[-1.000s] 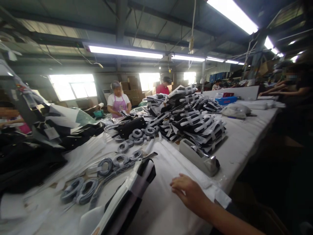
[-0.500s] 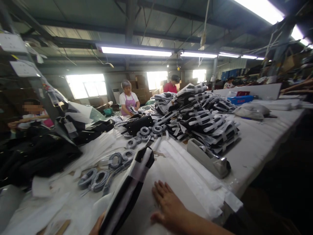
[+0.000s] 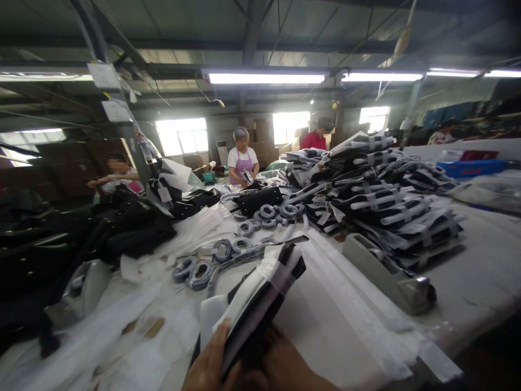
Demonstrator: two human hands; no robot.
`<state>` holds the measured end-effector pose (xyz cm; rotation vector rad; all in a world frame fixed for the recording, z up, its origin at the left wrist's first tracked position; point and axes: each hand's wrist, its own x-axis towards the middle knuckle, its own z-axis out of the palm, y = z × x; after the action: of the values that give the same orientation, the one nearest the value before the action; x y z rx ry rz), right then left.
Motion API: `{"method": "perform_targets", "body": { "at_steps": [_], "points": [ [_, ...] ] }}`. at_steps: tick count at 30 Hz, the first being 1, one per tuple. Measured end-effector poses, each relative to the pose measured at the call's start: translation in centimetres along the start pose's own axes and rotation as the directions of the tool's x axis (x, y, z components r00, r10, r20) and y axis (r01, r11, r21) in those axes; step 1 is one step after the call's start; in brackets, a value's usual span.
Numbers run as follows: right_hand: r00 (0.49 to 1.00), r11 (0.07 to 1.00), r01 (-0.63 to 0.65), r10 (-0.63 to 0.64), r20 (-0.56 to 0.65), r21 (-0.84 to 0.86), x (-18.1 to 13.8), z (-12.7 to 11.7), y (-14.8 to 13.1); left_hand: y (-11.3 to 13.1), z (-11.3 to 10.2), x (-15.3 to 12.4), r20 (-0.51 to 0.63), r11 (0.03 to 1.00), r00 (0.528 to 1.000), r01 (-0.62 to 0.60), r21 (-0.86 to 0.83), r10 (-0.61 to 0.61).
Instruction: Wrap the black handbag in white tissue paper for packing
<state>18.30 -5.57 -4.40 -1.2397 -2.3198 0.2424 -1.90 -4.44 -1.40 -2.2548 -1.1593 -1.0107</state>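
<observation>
A flat, folded black bag with white padding and a band of clear tape stands tilted on its edge at the bottom centre. My left hand is closed on its near left side, fingers laid along the white layer. My right hand is low at the bag's right side, dark and smeared. The bag hides its fingers, so I cannot tell whether they grip. White sheets lie on the table to the right. Coiled grey straps lie beyond the bag, to the left.
A tape dispenser stands at right, before a tall pile of taped black bags. Another dispenser is at left beside heaped black bags. A blue box sits at far right. A co-worker in a purple apron stands across the table.
My view has swung left. My right hand was spread flat on the white sheets and is now low beside the bag. The bag has tipped further right, and more of my left hand shows.
</observation>
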Motion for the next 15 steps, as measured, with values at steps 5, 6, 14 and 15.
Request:
{"method": "perform_targets", "body": {
  "at_steps": [5,6,14,15],
  "points": [
    [0.994,0.991,0.036,-0.048,-0.094,-0.131,-1.7,2.0,0.7,0.9,0.9,-0.3,-0.008,0.997,0.998,-0.066,0.034,0.067],
    [0.986,0.977,0.104,-0.126,-0.112,-0.184,-2.6,2.3,1.2,1.1,1.1,-0.4,-0.012,0.997,0.997,-0.076,0.029,0.076],
    [0.941,0.957,0.227,-0.263,-0.215,-0.179,-4.3,0.3,0.0,2.2,1.3,0.0,-0.027,0.975,0.980,-0.195,0.105,0.199],
    [0.936,0.959,0.249,-0.275,-0.221,-0.138,-4.3,-0.8,-0.8,2.1,1.1,0.0,-0.017,0.963,0.971,-0.235,0.133,0.239]
  ]
}}
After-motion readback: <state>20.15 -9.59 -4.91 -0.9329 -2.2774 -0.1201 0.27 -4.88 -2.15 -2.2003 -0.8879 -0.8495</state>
